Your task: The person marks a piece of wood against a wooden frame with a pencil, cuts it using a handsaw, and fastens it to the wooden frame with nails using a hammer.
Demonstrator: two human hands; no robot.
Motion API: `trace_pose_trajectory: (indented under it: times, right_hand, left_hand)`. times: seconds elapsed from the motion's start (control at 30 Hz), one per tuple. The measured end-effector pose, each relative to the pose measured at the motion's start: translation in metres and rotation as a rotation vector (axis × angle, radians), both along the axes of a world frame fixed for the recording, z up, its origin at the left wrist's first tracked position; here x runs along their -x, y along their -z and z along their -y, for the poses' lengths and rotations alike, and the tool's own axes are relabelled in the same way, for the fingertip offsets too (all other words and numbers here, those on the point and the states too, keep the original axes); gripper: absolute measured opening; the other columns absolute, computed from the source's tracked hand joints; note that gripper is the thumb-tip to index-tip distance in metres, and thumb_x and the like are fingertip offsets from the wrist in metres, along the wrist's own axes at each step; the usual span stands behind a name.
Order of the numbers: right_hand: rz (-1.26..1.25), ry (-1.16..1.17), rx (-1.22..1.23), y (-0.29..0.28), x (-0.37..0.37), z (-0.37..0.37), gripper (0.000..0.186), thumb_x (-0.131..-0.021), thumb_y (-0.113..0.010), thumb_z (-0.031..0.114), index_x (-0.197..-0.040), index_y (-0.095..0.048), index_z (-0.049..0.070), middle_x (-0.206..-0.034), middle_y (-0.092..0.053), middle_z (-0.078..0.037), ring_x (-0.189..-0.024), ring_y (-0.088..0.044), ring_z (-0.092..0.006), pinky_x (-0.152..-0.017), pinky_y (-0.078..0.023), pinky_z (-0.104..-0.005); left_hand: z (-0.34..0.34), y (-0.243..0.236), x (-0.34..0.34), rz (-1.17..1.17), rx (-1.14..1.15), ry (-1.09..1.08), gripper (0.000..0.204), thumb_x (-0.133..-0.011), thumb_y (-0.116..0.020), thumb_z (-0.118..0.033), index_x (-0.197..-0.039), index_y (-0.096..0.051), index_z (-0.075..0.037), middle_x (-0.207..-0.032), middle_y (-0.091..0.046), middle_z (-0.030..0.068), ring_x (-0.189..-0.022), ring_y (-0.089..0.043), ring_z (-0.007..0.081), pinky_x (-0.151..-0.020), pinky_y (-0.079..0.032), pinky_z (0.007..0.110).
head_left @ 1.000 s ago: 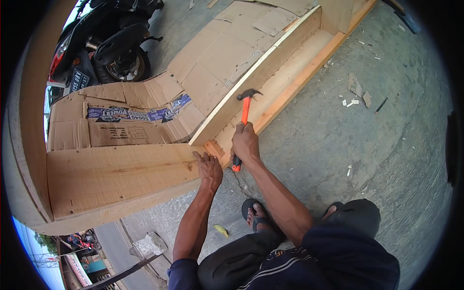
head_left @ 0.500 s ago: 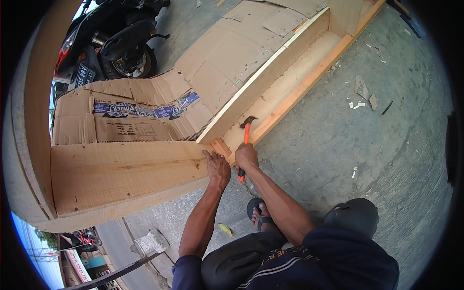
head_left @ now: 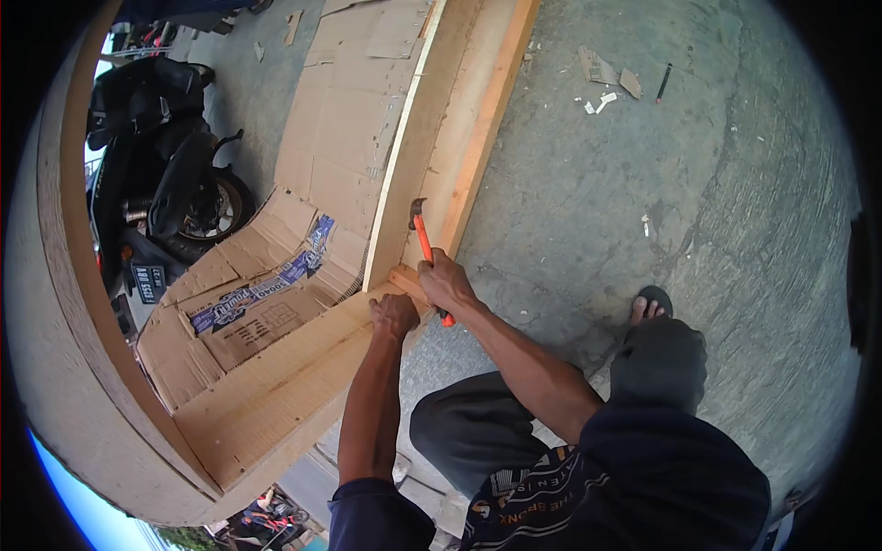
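Note:
My right hand (head_left: 447,281) grips a claw hammer (head_left: 424,239) by its orange and black handle, with the dark head raised over a long wooden channel. A small wooden block (head_left: 405,279) sits at the corner where the channel meets a wide plywood panel (head_left: 276,386). On the panel's end, close beside that block, rests my left hand (head_left: 395,314). Its fingers are curled in and pressed together; whatever they may hold is too small to make out. The channel has a pale side board (head_left: 401,174) and an orange-brown outer rail (head_left: 482,129).
Flattened cardboard (head_left: 335,119) lies against the frame's inner side. A parked black motorcycle (head_left: 175,174) stands at the left, behind a curved wooden end piece (head_left: 83,303). On the concrete floor are paper scraps (head_left: 597,66) and a dark pencil-like stick (head_left: 663,83).
My view has turned, so the frame stands steeper in it. The left hand's fingers, laid out on the panel before, are now curled in. The hammer stays in my right hand.

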State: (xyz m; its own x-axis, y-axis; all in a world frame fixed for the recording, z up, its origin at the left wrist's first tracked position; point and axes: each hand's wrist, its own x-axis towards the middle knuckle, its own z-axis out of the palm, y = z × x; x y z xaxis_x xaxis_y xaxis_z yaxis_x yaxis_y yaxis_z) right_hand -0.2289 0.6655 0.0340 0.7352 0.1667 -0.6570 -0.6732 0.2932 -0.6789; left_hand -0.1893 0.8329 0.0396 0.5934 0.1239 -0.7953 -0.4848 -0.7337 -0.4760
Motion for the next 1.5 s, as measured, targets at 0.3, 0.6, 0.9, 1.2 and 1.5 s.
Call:
trace_pose_trajectory:
  times: [0.3, 0.6, 0.9, 1.2, 1.5]
  right_hand:
    - [-0.087, -0.084, 0.454, 0.027, 0.064, -0.079, 0.041, -0.103, -0.047, 0.036, -0.124, -0.043, 0.001, -0.098, -0.067, -0.037, -0.088, -0.068, -0.0539, -0.072, -0.057, -0.058]
    - [-0.321, 0.238, 0.449, 0.003, 0.009, -0.125, 0.029, -0.104, -0.047, 0.025, -0.114, -0.043, -0.002, -0.077, -0.066, -0.027, -0.065, -0.069, -0.0441, -0.054, -0.055, -0.0523]
    - [-0.676, 0.293, 0.488, 0.042, 0.022, -0.164, 0.031, -0.106, -0.044, 0.029, -0.111, -0.041, -0.001, -0.066, -0.063, -0.031, -0.065, -0.067, -0.0503, -0.055, -0.055, -0.0542]
    - [-0.536, 0.376, 0.272, -0.025, -0.015, -0.105, 0.035, -0.106, -0.041, 0.032, -0.114, -0.042, -0.001, -0.087, -0.067, -0.036, -0.08, -0.07, -0.0498, -0.068, -0.057, -0.0574]
    - [-0.316, 0.765, 0.555, -0.032, -0.044, -0.06, 0.033, -0.106, -0.044, 0.034, -0.111, -0.046, 0.001, -0.059, -0.059, -0.025, -0.058, -0.064, -0.0491, -0.056, -0.053, -0.0594]
  left_hand:
    - [0.164, -0.405, 0.08, -0.021, 1.052, 0.358, 0.026, -0.094, -0.064, -0.012, -0.117, -0.071, -0.003, -0.121, -0.069, 0.0193, -0.113, -0.065, 0.0322, -0.094, -0.053, 0.042]
    - [0.094, -0.47, -0.06, 0.786, 1.166, 1.198, 0.05, -0.093, -0.066, -0.053, -0.096, -0.066, -0.004, -0.09, -0.065, 0.0182, -0.085, -0.064, 0.0334, -0.078, -0.053, 0.045]
    - [0.095, -0.421, -0.107, 0.69, 1.251, 1.149, 0.05, -0.094, -0.064, -0.052, -0.099, -0.065, -0.003, -0.093, -0.065, 0.0193, -0.087, -0.064, 0.0346, -0.079, -0.052, 0.046]
    - [0.105, -0.431, -0.124, 0.696, 1.187, 1.177, 0.049, -0.095, -0.062, -0.051, -0.102, -0.064, -0.002, -0.096, -0.065, 0.0204, -0.089, -0.064, 0.0358, -0.081, -0.052, 0.047]
    - [0.102, -0.44, -0.133, 0.716, 1.16, 1.22, 0.049, -0.095, -0.06, -0.05, -0.104, -0.064, -0.001, -0.099, -0.064, 0.0215, -0.091, -0.063, 0.0371, -0.082, -0.052, 0.048]
